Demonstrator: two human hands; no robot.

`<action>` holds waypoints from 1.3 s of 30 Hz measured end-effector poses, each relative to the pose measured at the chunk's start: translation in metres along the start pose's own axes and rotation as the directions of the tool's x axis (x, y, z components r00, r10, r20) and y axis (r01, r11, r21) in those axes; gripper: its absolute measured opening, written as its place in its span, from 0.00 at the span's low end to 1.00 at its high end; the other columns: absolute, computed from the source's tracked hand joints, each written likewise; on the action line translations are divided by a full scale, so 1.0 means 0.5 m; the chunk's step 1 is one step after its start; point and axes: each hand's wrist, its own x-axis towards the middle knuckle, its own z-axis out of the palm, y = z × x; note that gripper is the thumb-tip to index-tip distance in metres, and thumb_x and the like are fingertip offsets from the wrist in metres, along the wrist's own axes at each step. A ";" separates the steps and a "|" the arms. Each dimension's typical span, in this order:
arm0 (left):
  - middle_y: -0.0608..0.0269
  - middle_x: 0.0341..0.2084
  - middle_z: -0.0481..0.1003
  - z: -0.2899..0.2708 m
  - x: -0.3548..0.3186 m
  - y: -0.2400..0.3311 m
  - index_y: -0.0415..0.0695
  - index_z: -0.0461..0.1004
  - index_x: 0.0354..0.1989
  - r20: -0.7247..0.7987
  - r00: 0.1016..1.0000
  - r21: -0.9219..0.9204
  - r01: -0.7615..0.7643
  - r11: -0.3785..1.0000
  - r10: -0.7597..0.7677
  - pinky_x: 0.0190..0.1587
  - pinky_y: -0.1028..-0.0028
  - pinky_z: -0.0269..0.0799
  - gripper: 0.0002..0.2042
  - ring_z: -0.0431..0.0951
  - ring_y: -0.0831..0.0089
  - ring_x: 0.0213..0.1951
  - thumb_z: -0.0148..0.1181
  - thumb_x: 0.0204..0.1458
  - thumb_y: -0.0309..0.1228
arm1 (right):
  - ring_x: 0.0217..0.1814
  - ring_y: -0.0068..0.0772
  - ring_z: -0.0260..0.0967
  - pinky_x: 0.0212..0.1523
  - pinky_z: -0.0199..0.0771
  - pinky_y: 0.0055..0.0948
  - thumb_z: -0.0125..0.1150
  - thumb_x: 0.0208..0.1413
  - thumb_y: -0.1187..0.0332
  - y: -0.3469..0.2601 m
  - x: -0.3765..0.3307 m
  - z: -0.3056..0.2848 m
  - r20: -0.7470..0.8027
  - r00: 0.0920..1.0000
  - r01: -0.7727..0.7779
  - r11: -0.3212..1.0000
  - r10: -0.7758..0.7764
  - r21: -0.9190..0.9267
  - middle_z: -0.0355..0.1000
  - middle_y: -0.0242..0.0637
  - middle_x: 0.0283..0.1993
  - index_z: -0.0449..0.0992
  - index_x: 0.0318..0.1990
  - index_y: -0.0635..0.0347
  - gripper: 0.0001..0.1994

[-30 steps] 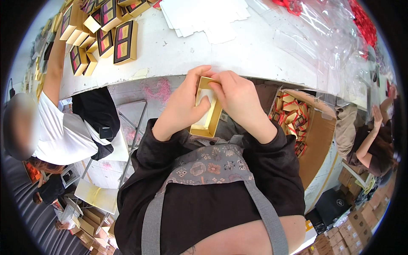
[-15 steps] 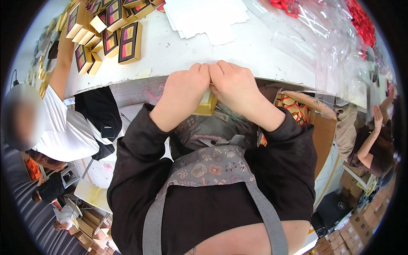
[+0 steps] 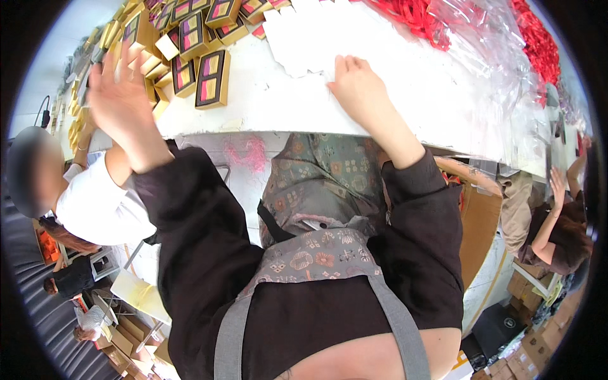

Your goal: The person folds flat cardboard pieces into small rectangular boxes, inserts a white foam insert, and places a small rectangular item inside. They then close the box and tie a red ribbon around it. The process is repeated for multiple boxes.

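My left hand (image 3: 121, 101) is raised at the left with its fingers spread and nothing in it, in front of the gold boxes. Nearest to it is a pile of small gold boxes (image 3: 166, 45) with dark, pink and gold tops. One such gold box (image 3: 212, 79) lies apart at the pile's front. My right hand (image 3: 360, 92) reaches over the table with fingers extended, their tips at the right edge of a stack of white card sheets (image 3: 297, 41). I see nothing held in it.
Red ribbons (image 3: 418, 22) and clear plastic bags (image 3: 487, 63) cover the right of the white table (image 3: 278, 111). An open cardboard carton (image 3: 481, 221) stands below its edge at my right. A person in a white top (image 3: 101, 206) works close on my left.
Both hands have left the gold box they held together at the table edge. The left hand has swung left to the pile, and the right has reached forward to the white sheets.
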 end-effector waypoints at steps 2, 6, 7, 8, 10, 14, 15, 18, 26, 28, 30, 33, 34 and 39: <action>0.46 0.55 0.64 0.035 -0.100 -0.046 0.32 0.53 0.61 0.120 0.986 0.125 0.098 0.987 -0.113 0.55 0.61 0.69 0.22 0.67 0.54 0.57 0.40 0.60 0.31 | 0.30 0.46 0.71 0.32 0.77 0.33 0.56 0.42 0.74 -0.011 -0.007 -0.008 0.059 0.994 0.099 0.976 -0.089 -0.192 0.73 0.49 0.28 0.72 0.29 0.72 0.08; 0.49 0.54 0.67 0.068 -0.238 -0.149 0.33 0.60 0.58 0.261 0.841 0.243 0.418 0.875 -0.474 0.49 0.68 0.74 0.20 0.73 0.60 0.52 0.46 0.56 0.22 | 0.26 0.41 0.73 0.25 0.76 0.32 0.56 0.41 0.76 0.000 0.012 -0.083 0.134 0.990 0.062 0.992 -0.047 -0.113 0.73 0.45 0.24 0.72 0.25 0.67 0.03; 0.49 0.55 0.66 0.073 -0.250 -0.164 0.33 0.60 0.58 0.262 0.800 0.233 0.490 0.840 -0.539 0.49 0.70 0.74 0.20 0.73 0.60 0.51 0.46 0.56 0.21 | 0.26 0.41 0.73 0.25 0.76 0.32 0.56 0.41 0.76 0.010 0.014 -0.098 0.140 0.990 0.039 0.998 -0.031 -0.053 0.73 0.45 0.23 0.72 0.25 0.66 0.03; 0.45 0.55 0.66 0.095 -0.258 -0.163 0.33 0.60 0.59 0.264 0.778 0.286 0.501 0.817 -0.570 0.52 0.65 0.72 0.20 0.71 0.57 0.54 0.45 0.59 0.27 | 0.24 0.43 0.71 0.24 0.73 0.32 0.55 0.46 0.74 0.027 0.016 -0.090 0.198 0.977 -0.069 0.996 0.081 -0.065 0.70 0.42 0.21 0.73 0.28 0.59 0.02; 0.42 0.57 0.64 0.104 -0.265 -0.182 0.31 0.57 0.60 0.303 0.753 0.111 0.581 0.807 -0.584 0.53 0.64 0.70 0.22 0.70 0.55 0.55 0.44 0.61 0.33 | 0.23 0.42 0.71 0.24 0.72 0.35 0.57 0.46 0.72 0.033 0.000 -0.093 0.155 0.970 -0.194 0.980 0.186 0.037 0.69 0.40 0.20 0.73 0.26 0.58 0.01; 0.42 0.56 0.62 0.128 -0.260 -0.204 0.30 0.51 0.62 0.298 0.699 -0.086 0.698 0.711 -0.650 0.56 0.60 0.67 0.29 0.68 0.55 0.55 0.42 0.63 0.43 | 0.26 0.38 0.73 0.27 0.72 0.37 0.56 0.42 0.74 -0.014 -0.017 -0.111 -0.149 0.982 -0.113 0.993 0.119 0.045 0.71 0.37 0.21 0.72 0.22 0.60 0.02; 0.43 0.55 0.62 0.134 -0.258 -0.208 0.31 0.51 0.62 0.290 0.678 -0.128 0.727 0.675 -0.675 0.56 0.59 0.67 0.29 0.68 0.55 0.55 0.43 0.62 0.43 | 0.26 0.38 0.73 0.28 0.72 0.38 0.56 0.42 0.73 -0.018 -0.022 -0.105 -0.111 0.987 -0.114 0.993 0.115 0.011 0.71 0.37 0.21 0.72 0.22 0.60 0.02; 0.46 0.54 0.61 0.140 -0.255 -0.216 0.30 0.49 0.63 0.309 0.759 -0.012 0.605 0.796 -0.573 0.58 0.58 0.63 0.30 0.64 0.58 0.57 0.46 0.61 0.42 | 0.26 0.35 0.72 0.30 0.71 0.37 0.58 0.41 0.72 -0.010 -0.040 -0.066 -0.136 0.987 -0.096 0.992 0.084 -0.087 0.71 0.37 0.21 0.73 0.22 0.59 0.02; 0.48 0.60 0.57 0.123 -0.291 -0.213 0.31 0.50 0.63 0.147 0.864 -0.062 0.494 0.867 -0.481 0.59 0.63 0.60 0.31 0.61 0.61 0.60 0.49 0.60 0.41 | 0.32 0.35 0.70 0.32 0.70 0.33 0.60 0.41 0.72 0.012 -0.026 -0.093 -0.294 0.937 -0.104 0.956 0.186 0.275 0.74 0.35 0.33 0.75 0.30 0.61 0.06; 0.48 0.59 0.59 0.118 -0.295 -0.203 0.31 0.52 0.62 0.266 0.819 -0.303 0.572 0.762 -0.509 0.58 0.65 0.62 0.29 0.64 0.62 0.58 0.51 0.59 0.39 | 0.31 0.34 0.69 0.30 0.69 0.32 0.61 0.39 0.73 -0.018 -0.037 -0.110 -0.465 0.877 0.223 0.960 -0.122 0.168 0.73 0.34 0.34 0.74 0.32 0.61 0.09; 0.47 0.55 0.64 0.121 -0.290 -0.173 0.31 0.54 0.61 0.413 0.762 -0.480 0.648 0.591 -0.499 0.57 0.64 0.64 0.27 0.67 0.62 0.56 0.51 0.58 0.35 | 0.35 0.34 0.69 0.33 0.69 0.32 0.60 0.37 0.73 -0.056 -0.071 -0.103 -0.381 0.886 0.364 0.907 -0.266 0.213 0.73 0.38 0.37 0.74 0.31 0.61 0.10; 0.50 0.46 0.69 0.113 -0.293 -0.160 0.30 0.59 0.56 0.188 0.755 0.016 0.638 0.770 -0.629 0.48 0.66 0.72 0.22 0.74 0.63 0.47 0.44 0.49 0.20 | 0.48 0.40 0.66 0.47 0.67 0.36 0.62 0.36 0.69 -0.085 -0.099 -0.142 -0.137 0.956 0.292 0.839 -0.257 0.460 0.69 0.44 0.46 0.74 0.37 0.64 0.16; 0.50 0.45 0.70 0.111 -0.301 -0.153 0.30 0.59 0.55 0.148 0.780 0.007 0.614 0.789 -0.608 0.46 0.67 0.72 0.22 0.74 0.64 0.46 0.43 0.48 0.19 | 0.52 0.42 0.65 0.52 0.66 0.37 0.63 0.36 0.67 -0.084 -0.099 -0.153 -0.047 0.970 0.225 0.800 -0.240 0.556 0.68 0.47 0.50 0.74 0.40 0.65 0.20; 0.52 0.40 0.72 0.088 -0.350 -0.144 0.28 0.60 0.53 0.069 0.863 0.333 0.453 0.827 -0.500 0.42 0.71 0.72 0.21 0.76 0.65 0.39 0.41 0.47 0.20 | 0.72 0.38 0.42 0.68 0.44 0.39 0.35 0.61 0.39 -0.043 -0.132 -0.158 0.222 0.849 -0.240 -0.023 0.480 0.970 0.38 0.45 0.73 0.42 0.68 0.65 0.40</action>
